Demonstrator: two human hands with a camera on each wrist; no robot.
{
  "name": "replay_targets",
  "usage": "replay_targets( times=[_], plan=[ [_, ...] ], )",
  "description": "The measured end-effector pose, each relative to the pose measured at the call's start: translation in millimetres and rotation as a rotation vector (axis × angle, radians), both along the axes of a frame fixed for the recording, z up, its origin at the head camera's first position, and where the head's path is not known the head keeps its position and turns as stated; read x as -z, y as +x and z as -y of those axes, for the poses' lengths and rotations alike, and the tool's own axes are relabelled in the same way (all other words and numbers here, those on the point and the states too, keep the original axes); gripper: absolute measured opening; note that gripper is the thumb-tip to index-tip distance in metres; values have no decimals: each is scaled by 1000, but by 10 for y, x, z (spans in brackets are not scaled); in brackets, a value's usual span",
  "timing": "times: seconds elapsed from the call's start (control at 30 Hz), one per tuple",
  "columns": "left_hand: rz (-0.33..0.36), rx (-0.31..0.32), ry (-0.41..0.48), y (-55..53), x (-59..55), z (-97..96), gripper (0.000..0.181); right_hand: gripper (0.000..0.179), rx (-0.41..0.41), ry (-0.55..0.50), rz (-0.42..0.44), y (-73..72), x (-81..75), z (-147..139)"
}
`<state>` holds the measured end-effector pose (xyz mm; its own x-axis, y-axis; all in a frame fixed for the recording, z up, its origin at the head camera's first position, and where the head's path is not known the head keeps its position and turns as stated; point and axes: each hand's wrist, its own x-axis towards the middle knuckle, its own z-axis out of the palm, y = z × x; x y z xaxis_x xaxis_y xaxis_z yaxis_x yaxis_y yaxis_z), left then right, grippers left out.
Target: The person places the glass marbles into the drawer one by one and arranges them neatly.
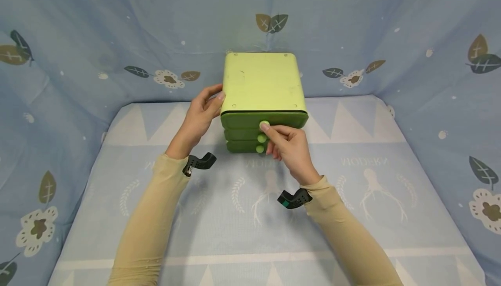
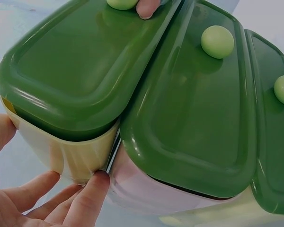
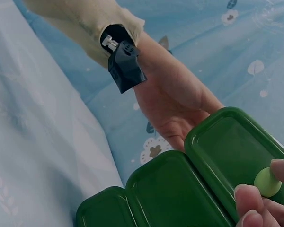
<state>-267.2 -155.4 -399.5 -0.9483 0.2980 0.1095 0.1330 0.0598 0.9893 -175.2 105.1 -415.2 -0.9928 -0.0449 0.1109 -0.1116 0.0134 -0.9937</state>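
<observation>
A small drawer cabinet with a pale yellow-green top and three dark green drawer fronts stands on the table. My right hand pinches the round light green knob of the top drawer between thumb and fingers. At the cabinet's left side, my left hand rests its thumb and fingertips against the wall. In the left wrist view, a narrow gap shows between the top drawer front and the yellow shell. Below it, the middle knob and bottom knob are untouched.
A pale blue patterned cloth covers the table under the cabinet. Blue curtains with leaves and flowers hang behind and at both sides. Black wrist mounts sit on both sleeves.
</observation>
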Motion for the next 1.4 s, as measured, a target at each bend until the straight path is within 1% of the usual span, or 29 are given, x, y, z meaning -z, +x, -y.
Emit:
replay_targets(
  times=[0.2,0.47,0.7,1.27,1.4],
  plan=[
    [3,-14,-10,-1,-7,3,63,41,-10,-10,-6,-18,6,0],
    [9,1,-4,8,-6,-5,63,43,-3,-9,1,6,6,-9],
    [-3,-4,-1,6,-4,-5,63,43,-6,-15,-7,-3,21,-10],
    [0,-4,-6,19,-2,-13,62,42,-14,-19,-5,10,35,-20],
    [-4,-13,-13,26,9,-15,62,43,-10,-24,-2,12,40,-26]
  ],
)
